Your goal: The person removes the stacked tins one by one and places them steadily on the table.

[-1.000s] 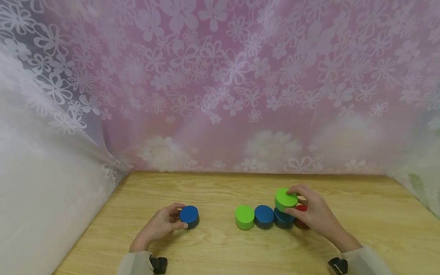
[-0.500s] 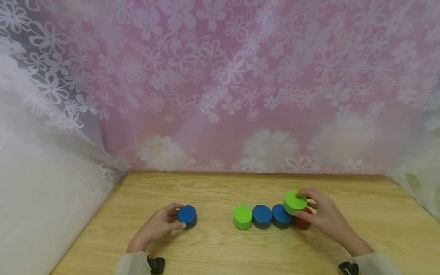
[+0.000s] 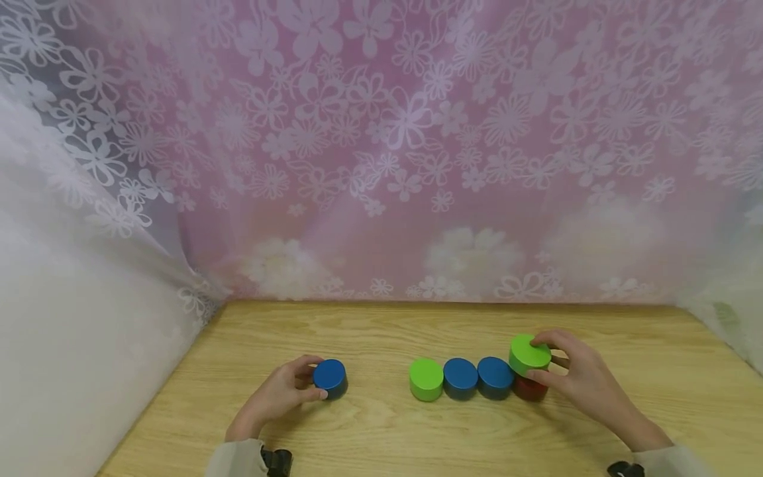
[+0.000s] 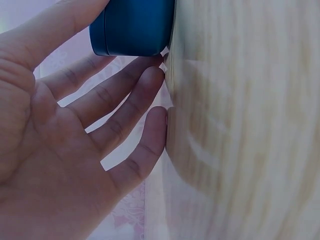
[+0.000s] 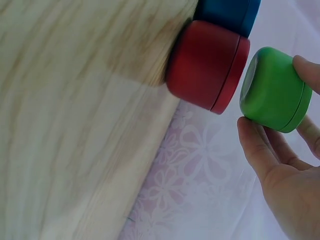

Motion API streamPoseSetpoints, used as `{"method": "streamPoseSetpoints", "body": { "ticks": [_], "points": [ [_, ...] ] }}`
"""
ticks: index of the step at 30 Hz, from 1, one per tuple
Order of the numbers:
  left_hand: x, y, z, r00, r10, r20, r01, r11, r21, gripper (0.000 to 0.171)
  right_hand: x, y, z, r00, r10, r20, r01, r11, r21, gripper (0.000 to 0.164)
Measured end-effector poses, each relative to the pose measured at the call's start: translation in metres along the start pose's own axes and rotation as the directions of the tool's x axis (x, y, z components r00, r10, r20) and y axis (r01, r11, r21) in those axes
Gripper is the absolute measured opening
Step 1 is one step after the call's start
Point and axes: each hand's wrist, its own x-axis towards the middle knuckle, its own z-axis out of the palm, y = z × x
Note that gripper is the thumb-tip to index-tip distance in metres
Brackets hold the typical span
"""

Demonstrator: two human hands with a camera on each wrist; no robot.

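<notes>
My right hand (image 3: 581,374) pinches a green round tin (image 3: 529,356) by its sides, held just above a red tin (image 3: 530,389). In the right wrist view a small gap shows between the green tin (image 5: 275,90) and the red tin (image 5: 205,65). My left hand (image 3: 282,392) holds a separate blue tin (image 3: 330,378) between thumb and fingers; it stands on the table. Side by side with the red tin run two blue tins, the nearer one (image 3: 495,378) and the other (image 3: 460,379), then a second green tin (image 3: 426,379) at the row's left end.
The wooden table (image 3: 381,437) reaches back to a pink flowered cloth (image 3: 381,165). A pale cloth (image 3: 77,318) hangs along the left side. Bare tabletop lies between the left hand's blue tin and the row.
My right hand has carried the green tin rightward, from above the right-hand blue tin to above the red one. My left hand stays in place on its blue tin.
</notes>
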Motion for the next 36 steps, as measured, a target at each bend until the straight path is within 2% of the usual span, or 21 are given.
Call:
{"method": "streamPoseSetpoints", "body": {
  "ticks": [8, 15, 25, 36],
  "points": [
    [0.002, -0.003, 0.001, 1.000, 0.020, -0.007, -0.020, 1.000, 0.009, 0.060, -0.004, 0.009, -0.010, 1.000, -0.016, -0.002, 0.016, 1.000, -0.025, 0.048],
    [0.002, -0.003, 0.001, 1.000, 0.026, -0.015, -0.025, 0.999, 0.027, 0.059, -0.006, 0.015, -0.019, 1.000, 0.004, 0.006, -0.004, 0.999, -0.038, 0.048],
    [0.001, 0.001, 0.000, 1.000, 0.023, -0.004, -0.023, 0.999, 0.029, 0.061, -0.013, 0.027, -0.033, 0.994, 0.105, 0.017, -0.104, 0.992, -0.075, 0.044],
    [0.000, 0.001, 0.001, 1.000, 0.008, -0.012, -0.008, 0.999, 0.039, 0.062, -0.022, 0.041, -0.039, 0.987, 0.150, 0.052, -0.145, 0.985, -0.091, 0.041]
  ]
}}
